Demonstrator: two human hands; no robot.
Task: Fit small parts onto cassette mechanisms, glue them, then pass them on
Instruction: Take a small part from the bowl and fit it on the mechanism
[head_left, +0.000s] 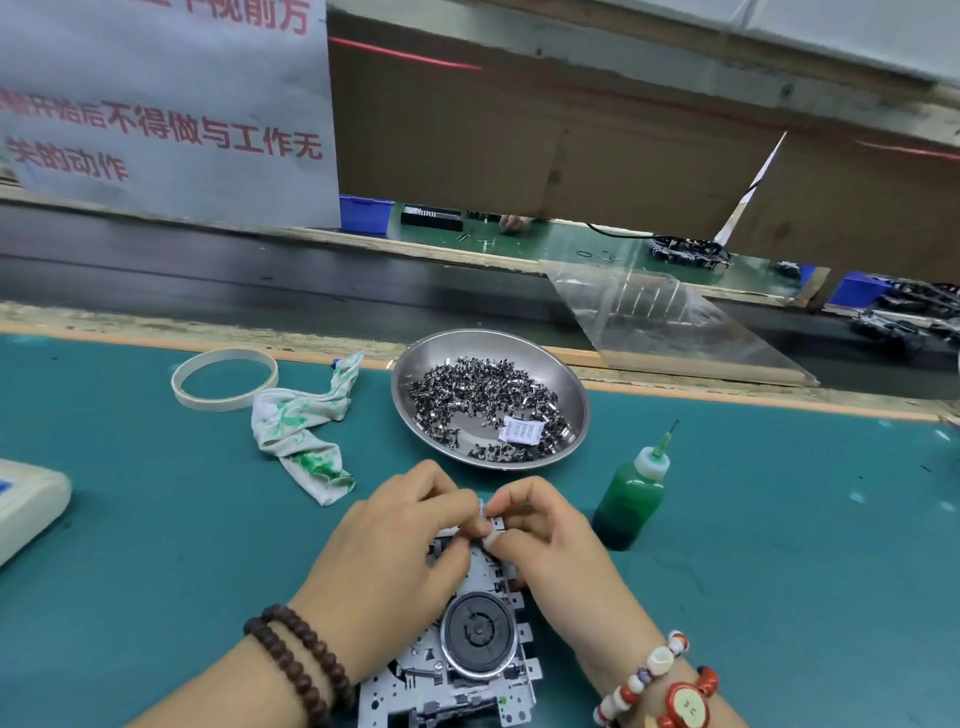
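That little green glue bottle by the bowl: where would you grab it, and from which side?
Grip the green glue bottle round its wide body, not the thin needle tip. It stands upright on the mat to the right of the right hand, so coming from its open right side, clear of the steel bowl, looks easiest.

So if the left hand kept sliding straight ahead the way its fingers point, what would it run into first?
Probably the right hand: the left hand points up and to the right over the cassette mechanism, and their fingertips already meet there. Past that lies the metal bowl of small parts, though depth is hard to judge.
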